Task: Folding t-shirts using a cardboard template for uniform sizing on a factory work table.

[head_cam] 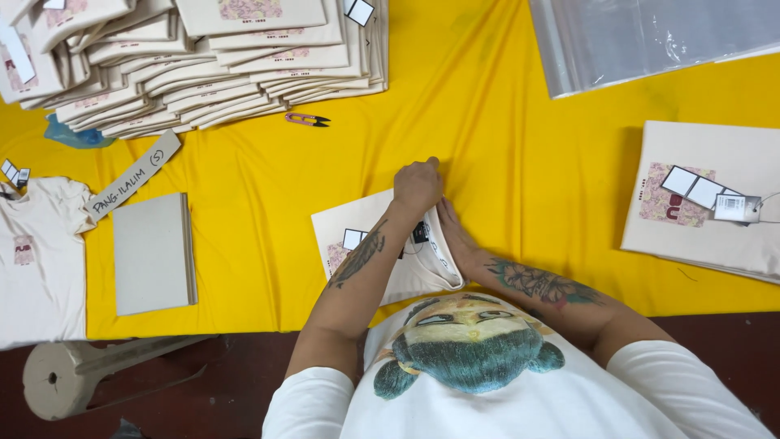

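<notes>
Folded cream T-shirt (366,248) lies on yellow cloth (520,162), right before person. Left hand (417,185) curled, pressing shirt's top edge. Right hand (453,236) flat against shirt's side, fingers half hidden. Small snips (307,120) lie near big shirt stack (203,57).

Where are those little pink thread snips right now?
In the head view, the pink thread snips lie on the yellow cloth, just below the big stack of folded cream shirts, up and left of the person's left hand.

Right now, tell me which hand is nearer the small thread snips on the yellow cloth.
Left. The left hand rests on the folded shirt, below and right of the snips; the right hand lies lower still, farther away.
</notes>
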